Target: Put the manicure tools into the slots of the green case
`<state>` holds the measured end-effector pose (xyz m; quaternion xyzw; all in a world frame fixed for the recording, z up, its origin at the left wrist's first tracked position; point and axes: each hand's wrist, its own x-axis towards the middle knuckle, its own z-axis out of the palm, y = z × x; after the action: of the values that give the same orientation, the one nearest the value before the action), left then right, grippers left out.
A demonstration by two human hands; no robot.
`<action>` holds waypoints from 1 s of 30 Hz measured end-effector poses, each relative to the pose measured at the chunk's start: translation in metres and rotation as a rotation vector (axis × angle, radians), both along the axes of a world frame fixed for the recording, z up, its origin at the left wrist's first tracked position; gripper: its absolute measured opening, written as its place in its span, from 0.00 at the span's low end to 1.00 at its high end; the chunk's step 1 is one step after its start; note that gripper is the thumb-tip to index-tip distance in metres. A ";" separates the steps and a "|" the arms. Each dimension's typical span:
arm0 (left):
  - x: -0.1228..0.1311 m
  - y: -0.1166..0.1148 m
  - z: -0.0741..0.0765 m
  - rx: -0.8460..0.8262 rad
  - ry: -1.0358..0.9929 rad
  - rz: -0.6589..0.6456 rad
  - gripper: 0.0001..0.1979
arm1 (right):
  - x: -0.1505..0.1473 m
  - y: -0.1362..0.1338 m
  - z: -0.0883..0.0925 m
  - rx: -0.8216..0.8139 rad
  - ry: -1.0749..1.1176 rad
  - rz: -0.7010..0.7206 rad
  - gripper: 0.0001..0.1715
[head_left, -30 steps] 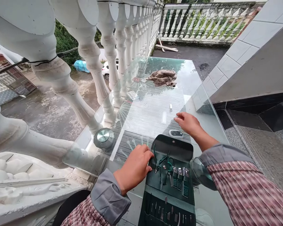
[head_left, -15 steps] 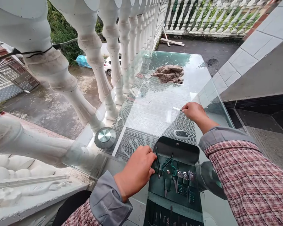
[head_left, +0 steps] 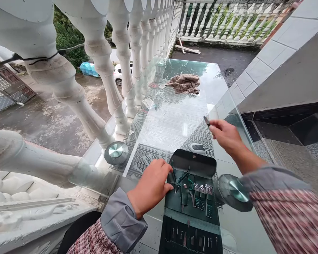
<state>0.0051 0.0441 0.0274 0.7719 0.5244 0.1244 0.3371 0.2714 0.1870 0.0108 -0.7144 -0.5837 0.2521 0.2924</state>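
Note:
A black manicure case [head_left: 192,216] lies unfolded on the glass table, its flap laid back. Nail clippers [head_left: 208,201], scissors [head_left: 190,184] and cuticle nippers [head_left: 175,186] are strapped in its upper panel. Slim tools [head_left: 184,239] fill the slots of the lower panel. My left hand [head_left: 152,187] has thumb and fingers closed at the case's left edge, beside the nippers. Raised over the table to the right, my right hand [head_left: 227,137] pinches a small blade-tipped manicure tool [head_left: 206,121], tip up and leftward. Its handle is mostly hidden by my fingers.
A grey-and-white key fob [head_left: 198,148] rests just beyond the case. Farther back on the glass table [head_left: 169,127] lies a crumpled brown cloth [head_left: 184,84]. Round metal-topped supports [head_left: 116,153] show under the glass. White balusters [head_left: 99,67] line the left side; a tiled wall [head_left: 275,53] stands right.
My right hand has moved slightly right, turning the tool from nearly level to tip-up. My left hand stays at the case edge. The whole view has shifted a little.

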 end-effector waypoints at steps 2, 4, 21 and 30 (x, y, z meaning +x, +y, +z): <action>0.001 -0.002 0.006 -0.032 -0.149 0.101 0.17 | -0.006 -0.042 0.023 0.039 0.242 0.069 0.12; 0.003 -0.004 0.011 -0.143 -0.369 0.187 0.16 | -0.020 -0.088 0.043 -0.054 0.356 0.181 0.16; 0.011 -0.019 0.009 -0.702 -0.827 0.316 0.12 | -0.062 -0.181 0.038 -0.502 0.801 0.168 0.27; 0.016 -0.015 0.000 -0.683 -0.788 0.383 0.13 | -0.064 -0.178 0.029 -0.518 1.006 0.003 0.29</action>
<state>0.0208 0.0293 0.0276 0.4047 0.5000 0.2857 0.7104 0.2075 0.0093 0.0403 -0.5540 -0.2925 0.6967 0.3493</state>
